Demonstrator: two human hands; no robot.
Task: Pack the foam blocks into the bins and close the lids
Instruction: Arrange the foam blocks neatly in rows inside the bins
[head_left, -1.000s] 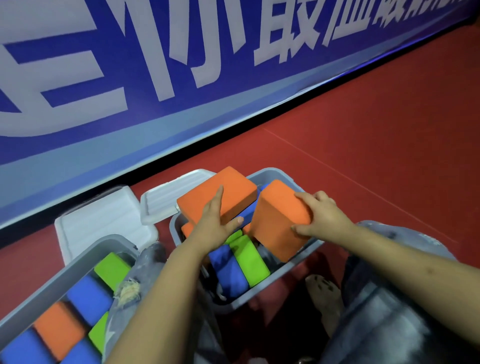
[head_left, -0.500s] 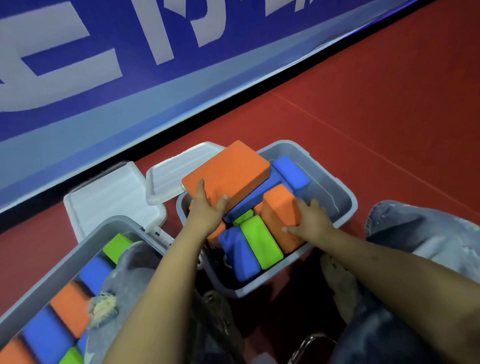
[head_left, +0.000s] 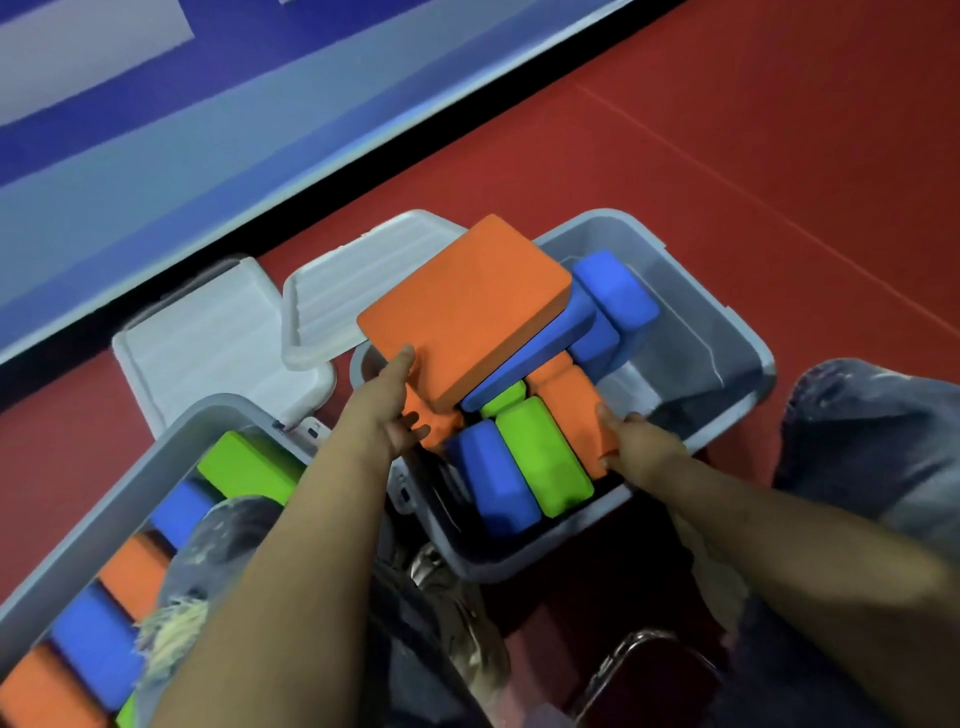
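Observation:
A grey bin (head_left: 727, 332) in the middle holds orange, blue and green foam blocks. A large flat orange block (head_left: 462, 312) lies tilted on top of them, over the bin's far left corner. My left hand (head_left: 389, 405) grips its near edge, thumb on top. My right hand (head_left: 639, 441) holds an upright orange block (head_left: 571, 410) that stands in the bin beside a green block (head_left: 545, 462) and a blue block (head_left: 493, 478). A second grey bin (head_left: 130, 483) at lower left is filled with a row of blocks.
Two white lids (head_left: 218, 338) (head_left: 353, 291) lie open on the red floor behind the bins. A blue and white banner wall runs along the back. My knees in grey jeans (head_left: 872, 441) flank the bins, and the right side is red floor (head_left: 727, 156).
My right hand has lowered its orange block from above the bin down among the other blocks. The flat orange block in my left hand has shifted further over the bin. The camera has tilted down.

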